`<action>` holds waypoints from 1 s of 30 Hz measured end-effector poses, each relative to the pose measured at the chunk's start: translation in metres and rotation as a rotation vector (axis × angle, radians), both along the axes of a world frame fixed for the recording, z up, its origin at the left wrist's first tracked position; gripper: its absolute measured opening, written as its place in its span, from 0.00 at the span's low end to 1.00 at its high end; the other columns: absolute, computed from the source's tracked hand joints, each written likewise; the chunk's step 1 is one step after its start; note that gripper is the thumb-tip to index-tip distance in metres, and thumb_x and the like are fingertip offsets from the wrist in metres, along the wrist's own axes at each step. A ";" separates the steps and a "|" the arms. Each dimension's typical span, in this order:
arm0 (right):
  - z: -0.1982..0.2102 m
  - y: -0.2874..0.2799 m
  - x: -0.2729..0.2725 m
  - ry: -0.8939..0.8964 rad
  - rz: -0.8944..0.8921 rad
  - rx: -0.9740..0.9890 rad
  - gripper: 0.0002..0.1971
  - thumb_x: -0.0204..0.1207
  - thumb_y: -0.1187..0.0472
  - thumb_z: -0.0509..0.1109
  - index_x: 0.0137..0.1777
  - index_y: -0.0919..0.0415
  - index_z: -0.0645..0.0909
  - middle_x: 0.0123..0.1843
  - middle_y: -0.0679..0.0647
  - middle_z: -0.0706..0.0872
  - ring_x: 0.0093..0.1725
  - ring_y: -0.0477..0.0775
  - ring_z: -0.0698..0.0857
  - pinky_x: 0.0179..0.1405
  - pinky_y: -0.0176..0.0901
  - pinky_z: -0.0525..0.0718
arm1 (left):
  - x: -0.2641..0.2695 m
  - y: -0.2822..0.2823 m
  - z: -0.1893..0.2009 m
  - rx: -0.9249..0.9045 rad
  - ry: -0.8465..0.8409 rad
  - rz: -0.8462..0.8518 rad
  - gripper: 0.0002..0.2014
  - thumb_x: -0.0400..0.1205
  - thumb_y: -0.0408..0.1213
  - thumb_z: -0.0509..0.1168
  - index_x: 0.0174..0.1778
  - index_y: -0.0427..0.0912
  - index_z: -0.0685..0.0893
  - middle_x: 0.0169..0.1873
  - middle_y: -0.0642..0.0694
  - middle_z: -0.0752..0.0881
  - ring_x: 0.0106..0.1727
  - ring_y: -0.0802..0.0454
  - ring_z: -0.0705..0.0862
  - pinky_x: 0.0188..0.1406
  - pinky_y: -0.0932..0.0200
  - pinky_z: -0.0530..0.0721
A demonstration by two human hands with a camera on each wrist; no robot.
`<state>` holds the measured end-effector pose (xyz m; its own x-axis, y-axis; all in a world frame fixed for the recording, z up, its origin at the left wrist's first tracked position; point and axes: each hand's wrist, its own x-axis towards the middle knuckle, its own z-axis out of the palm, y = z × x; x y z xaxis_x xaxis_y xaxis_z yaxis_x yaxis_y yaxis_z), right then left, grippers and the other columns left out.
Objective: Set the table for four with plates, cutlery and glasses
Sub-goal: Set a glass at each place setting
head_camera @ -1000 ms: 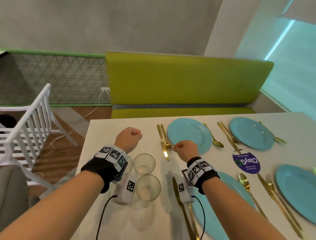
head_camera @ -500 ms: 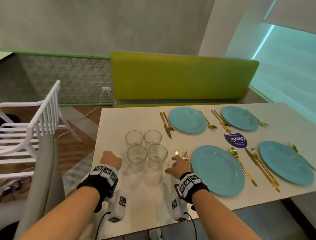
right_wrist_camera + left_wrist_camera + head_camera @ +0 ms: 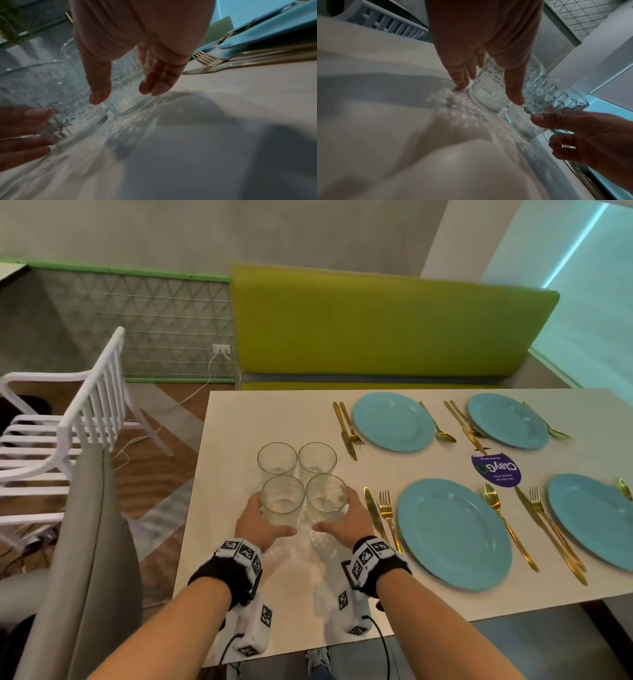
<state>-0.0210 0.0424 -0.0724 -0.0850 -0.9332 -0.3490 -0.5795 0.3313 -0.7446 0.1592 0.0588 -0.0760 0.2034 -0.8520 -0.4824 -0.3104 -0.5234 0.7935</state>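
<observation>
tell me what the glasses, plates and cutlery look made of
glasses: clear glass, see-through, with a pressed faceted pattern.
plates: light blue, smooth, soft sheen; ceramic or melamine, the look leaves it open.
cutlery: metal with a polished gold finish, judging by bright glints.

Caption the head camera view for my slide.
Left hand grips the near-left glass, right hand the near-right glass; plates and cutlery already laid.

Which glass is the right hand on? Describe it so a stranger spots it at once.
On the white table, left of the blue plates, four clear glasses stand in a square. The right hand cups the near-right glass: front row, next to the gold knife.
</observation>
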 end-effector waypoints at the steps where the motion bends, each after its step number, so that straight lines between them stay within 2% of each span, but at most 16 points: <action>1: -0.002 -0.001 0.001 -0.003 -0.006 -0.004 0.50 0.59 0.57 0.84 0.79 0.54 0.60 0.75 0.53 0.74 0.75 0.56 0.73 0.72 0.45 0.72 | -0.002 0.000 0.000 -0.011 -0.008 0.012 0.52 0.63 0.33 0.82 0.80 0.42 0.60 0.77 0.41 0.71 0.78 0.44 0.70 0.73 0.52 0.71; 7: -0.010 -0.003 0.005 -0.010 -0.027 -0.037 0.47 0.60 0.57 0.84 0.78 0.55 0.62 0.74 0.54 0.75 0.74 0.56 0.74 0.71 0.44 0.73 | -0.010 -0.002 -0.001 -0.098 -0.053 0.049 0.45 0.63 0.33 0.82 0.76 0.41 0.69 0.73 0.42 0.76 0.74 0.44 0.75 0.68 0.58 0.73; 10: -0.010 -0.001 0.005 0.039 -0.020 -0.032 0.43 0.60 0.55 0.83 0.75 0.58 0.66 0.72 0.54 0.76 0.72 0.54 0.76 0.70 0.43 0.74 | -0.010 -0.001 -0.001 -0.102 -0.102 0.003 0.42 0.64 0.36 0.81 0.74 0.40 0.71 0.71 0.42 0.78 0.72 0.44 0.77 0.67 0.57 0.74; 16: 0.004 0.016 -0.012 0.025 -0.101 -0.009 0.42 0.58 0.53 0.84 0.73 0.57 0.70 0.71 0.54 0.78 0.70 0.55 0.77 0.70 0.46 0.77 | -0.011 0.008 0.006 -0.111 -0.124 -0.099 0.40 0.64 0.38 0.81 0.73 0.40 0.73 0.68 0.41 0.80 0.69 0.43 0.79 0.66 0.56 0.75; 22: 0.048 0.034 -0.073 0.065 -0.275 -0.067 0.39 0.62 0.54 0.82 0.72 0.57 0.72 0.71 0.55 0.78 0.72 0.57 0.76 0.71 0.44 0.73 | -0.049 0.010 0.038 -0.170 -0.123 -0.245 0.41 0.64 0.39 0.82 0.72 0.40 0.73 0.68 0.41 0.80 0.68 0.42 0.79 0.66 0.54 0.75; 26: 0.075 0.031 -0.131 0.065 -0.405 -0.103 0.39 0.62 0.53 0.82 0.72 0.59 0.71 0.70 0.57 0.79 0.70 0.58 0.77 0.69 0.46 0.74 | -0.094 -0.003 0.069 -0.214 -0.110 -0.363 0.41 0.64 0.39 0.81 0.73 0.39 0.72 0.68 0.41 0.80 0.68 0.43 0.79 0.63 0.59 0.74; 30: 0.087 0.015 -0.194 0.099 -0.536 -0.147 0.40 0.58 0.50 0.83 0.70 0.59 0.74 0.67 0.56 0.83 0.67 0.59 0.80 0.67 0.46 0.78 | -0.145 -0.026 0.092 -0.251 -0.103 -0.436 0.40 0.64 0.39 0.81 0.72 0.40 0.73 0.68 0.42 0.80 0.68 0.44 0.79 0.61 0.60 0.74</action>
